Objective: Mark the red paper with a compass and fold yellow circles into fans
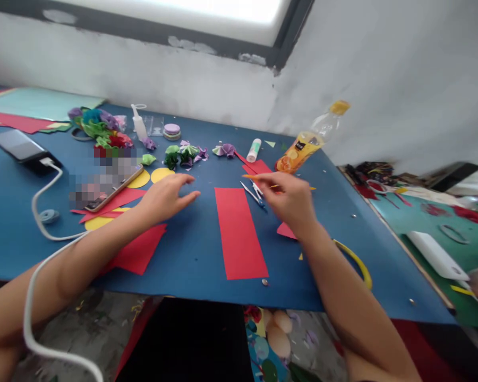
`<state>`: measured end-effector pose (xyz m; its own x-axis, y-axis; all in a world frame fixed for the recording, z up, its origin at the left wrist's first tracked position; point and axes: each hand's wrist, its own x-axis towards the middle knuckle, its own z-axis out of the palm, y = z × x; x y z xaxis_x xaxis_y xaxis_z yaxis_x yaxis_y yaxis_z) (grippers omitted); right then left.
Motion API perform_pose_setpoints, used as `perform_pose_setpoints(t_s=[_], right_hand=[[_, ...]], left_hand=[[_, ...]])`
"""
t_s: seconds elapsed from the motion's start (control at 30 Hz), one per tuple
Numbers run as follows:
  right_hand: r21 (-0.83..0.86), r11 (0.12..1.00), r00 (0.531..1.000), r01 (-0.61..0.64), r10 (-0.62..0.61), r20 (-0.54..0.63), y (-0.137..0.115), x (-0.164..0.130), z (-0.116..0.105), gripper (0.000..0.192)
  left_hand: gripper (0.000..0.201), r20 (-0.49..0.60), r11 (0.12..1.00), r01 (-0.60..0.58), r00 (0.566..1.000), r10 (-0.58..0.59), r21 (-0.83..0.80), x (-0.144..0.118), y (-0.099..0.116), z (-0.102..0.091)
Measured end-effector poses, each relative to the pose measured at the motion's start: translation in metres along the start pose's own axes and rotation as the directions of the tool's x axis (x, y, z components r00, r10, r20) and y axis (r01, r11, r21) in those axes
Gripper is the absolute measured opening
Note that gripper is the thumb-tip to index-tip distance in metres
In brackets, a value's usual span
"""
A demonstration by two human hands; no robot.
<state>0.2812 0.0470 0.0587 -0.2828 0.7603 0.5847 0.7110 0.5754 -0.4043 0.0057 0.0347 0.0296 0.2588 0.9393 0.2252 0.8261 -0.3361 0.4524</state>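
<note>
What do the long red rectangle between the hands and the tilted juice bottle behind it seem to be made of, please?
The long red rectangle looks like matte craft paper: flat, thin, evenly coloured, cleanly cut edges. The tilted juice bottle seems clear glossy plastic, see-through above the orange label, with an opaque yellow cap. The right hand is nearest to both.

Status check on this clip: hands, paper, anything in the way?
Left hand open, hovering beside red strip. Right hand pinching a thin orange stick over scissors. Strip unobstructed.
</note>
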Motion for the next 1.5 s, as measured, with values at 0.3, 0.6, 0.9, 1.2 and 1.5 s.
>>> perform_pose_setpoints(t_s=[0.3,0.6,0.9,1.2,1.5], right_hand=[[-0.323,0.936,0.967,-0.137,0.054,-0.251,0.101,0.002,-0.029,0.027],[-0.399,0.897,0.965,-0.188,0.092,-0.246,0.09,0.002,-0.014,0.032],[-0.207,0.977,0.997,0.04,-0.051,-0.051,0.002,0.003,0.014,0.031],[0.373,0.903,0.939,-0.211,0.082,0.333,-0.052,-0.018,0.033,0.032],[0.427,0.867,0.919,-0.258,0.084,0.385,-0.058,-0.023,0.036,0.041]], left_hand=[[0.061,-0.054,0.918,0.334,0.942,-0.33,0.215,0.015,-0.041,-0.004],[0.059,-0.069,0.953,0.301,0.952,-0.298,0.039,0.021,-0.054,-0.01],[0.039,-0.059,0.925,0.249,0.959,-0.277,-0.287,0.012,-0.022,-0.013],[0.031,0.123,0.727,0.128,0.991,-0.059,-0.675,-0.011,0.029,-0.006],[0.022,0.189,0.404,0.171,0.982,0.003,-0.899,-0.019,0.041,0.001]])
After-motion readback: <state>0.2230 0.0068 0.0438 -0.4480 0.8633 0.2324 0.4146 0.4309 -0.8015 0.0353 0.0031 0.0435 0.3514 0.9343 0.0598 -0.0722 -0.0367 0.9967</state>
